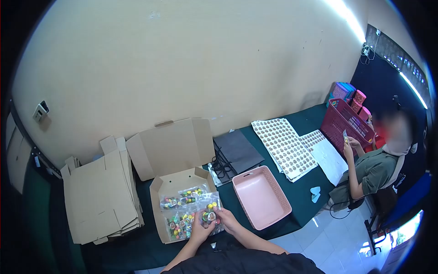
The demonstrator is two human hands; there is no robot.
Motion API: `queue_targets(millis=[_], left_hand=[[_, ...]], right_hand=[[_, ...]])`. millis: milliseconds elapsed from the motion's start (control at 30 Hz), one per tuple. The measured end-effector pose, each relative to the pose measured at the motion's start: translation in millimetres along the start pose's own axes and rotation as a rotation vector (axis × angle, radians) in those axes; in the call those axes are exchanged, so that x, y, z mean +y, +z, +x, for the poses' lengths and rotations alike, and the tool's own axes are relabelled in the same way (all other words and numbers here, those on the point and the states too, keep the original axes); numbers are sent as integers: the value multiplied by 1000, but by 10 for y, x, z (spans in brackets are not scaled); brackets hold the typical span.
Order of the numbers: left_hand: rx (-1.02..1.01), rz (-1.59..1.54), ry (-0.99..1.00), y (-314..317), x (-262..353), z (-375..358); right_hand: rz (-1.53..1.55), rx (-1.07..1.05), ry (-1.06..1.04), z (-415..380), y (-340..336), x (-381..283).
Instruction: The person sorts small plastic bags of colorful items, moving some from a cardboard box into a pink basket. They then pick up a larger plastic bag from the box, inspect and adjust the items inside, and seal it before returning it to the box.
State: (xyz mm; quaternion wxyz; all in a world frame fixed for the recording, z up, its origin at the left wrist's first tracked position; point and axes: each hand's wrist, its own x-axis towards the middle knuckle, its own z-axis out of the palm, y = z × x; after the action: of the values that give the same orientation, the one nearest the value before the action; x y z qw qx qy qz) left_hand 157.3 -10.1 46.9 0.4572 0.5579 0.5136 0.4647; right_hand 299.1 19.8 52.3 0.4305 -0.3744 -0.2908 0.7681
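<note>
Both my hands grip one clear plastic bag of colourful wrapped sweets, with a round label on its front. My left hand has its fingers closed on the bag's left side. From the right, my right hand pinches the bag near the label. Beneath and behind the held bag is an open cardboard box, its lid leaning up against the wall. Inside it lie several more bags of sweets, partly covered by the held bag and my left hand.
Flattened cardboard boxes are stacked left. To the right stands a pink basket, with a dark flat case and cables behind it. Sticker sheets lie farther right, near a maroon basket. A co-worker holds a small item there.
</note>
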Motion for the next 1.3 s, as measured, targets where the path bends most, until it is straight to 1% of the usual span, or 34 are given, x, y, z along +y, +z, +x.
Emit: queue_targets(millis=[67, 100, 167, 200, 233, 267, 300, 333, 367, 433, 467, 500, 567, 600, 633, 700, 733, 767, 800, 833, 867, 900, 933, 967, 1000, 1033, 1067, 1100, 1133, 1167, 1200, 1233, 1300], left_hand=[[-78, 37, 12, 11, 19, -33], [-81, 38, 15, 19, 43, -38], [-248, 115, -6, 22, 117, -61], [-236, 54, -3, 35, 270, -77], [-238, 56, 0, 31, 152, -60], [-167, 30, -41, 29, -68, -31], [-96, 3, -84, 24, -50, -2], [69, -221, -67, 47, -9, 12], [68, -219, -67, -10, -13, 69], [39, -127, -275, -225, -46, 187], [74, -25, -64, -280, -22, 232], [75, -21, -63, -330, 36, 252], [-34, -198, -193, -443, 181, 254], [-96, -238, -204, -544, 366, 259], [-96, -238, -202, -584, 375, 262], [-81, -138, -186, -633, 380, 265], [-24, -115, -171, -626, 385, 282], [-26, -114, -170, -614, 402, 297], [125, -212, -92, -598, 421, 317], [276, -309, -14, -587, 432, 332], [228, -284, -41, -637, 366, 332], [225, -285, -38, -603, 359, 327], [139, -303, 22, -532, 355, 319], [55, -319, 81, -450, 359, 313], [-23, -303, 154, -365, 427, 292], [-1, -378, 127, -248, 446, 264], [2, -327, 182, -190, 490, 254], [5, -275, 234, -163, 568, 246], [3, -274, 231, -153, 573, 232], [19, -331, 113, -148, 573, 219], [37, -387, -5, -151, 570, 203], [39, -387, -10, -164, 567, 179], [72, -349, 1, -189, 567, 174]], right_hand=[[143, 121, -52, -71, 164, -142], [144, 121, -56, -54, 130, -135], [140, 136, -111, 38, -34, -59], [156, 112, -84, 57, -65, -88], [157, 111, -88, 45, -89, -95], [32, 112, -67, 29, -113, -103], [-93, 113, -44, 5, -86, -146], [-239, 106, -176, 26, -73, -84], [-237, 107, -178, 10, -75, -88], [-346, 75, -15, -93, 49, -202], [-380, 20, -151, -11, -21, -77], [-377, 18, -153, -6, 0, -95], [-497, -38, -208, 7, 28, -156], [-434, -75, -39, 28, -7, -198], [-435, -76, -41, 38, -6, -211], [-482, -128, -157, 32, 35, -254], [-482, -129, -158, 22, 76, -290], [-481, -69, -278, 9, 125, -326], [-479, -7, -398, -17, 183, -376], [-477, -3, -400, -60, 236, -423], [-545, 49, -482, -102, 285, -472], [-614, 101, -564, -113, 309, -502], [-702, 82, -673, -82, 328, -473], [-881, 73, -727, -115, 343, -478], [-895, 65, -763, -163, 433, -498], [-908, 57, -800, -170, 505, -495], [-802, 46, -795, -151, 515, -432], [-801, 49, -795, -119, 475, -432], [-852, 19, -791, -92, 425, -422], [-903, -14, -786, -77, 393, -408], [-940, 77, -828, -106, 438, -459], [-939, 76, -823, -105, 485, -456], [-689, 398, -807, -46, 574, -462]])
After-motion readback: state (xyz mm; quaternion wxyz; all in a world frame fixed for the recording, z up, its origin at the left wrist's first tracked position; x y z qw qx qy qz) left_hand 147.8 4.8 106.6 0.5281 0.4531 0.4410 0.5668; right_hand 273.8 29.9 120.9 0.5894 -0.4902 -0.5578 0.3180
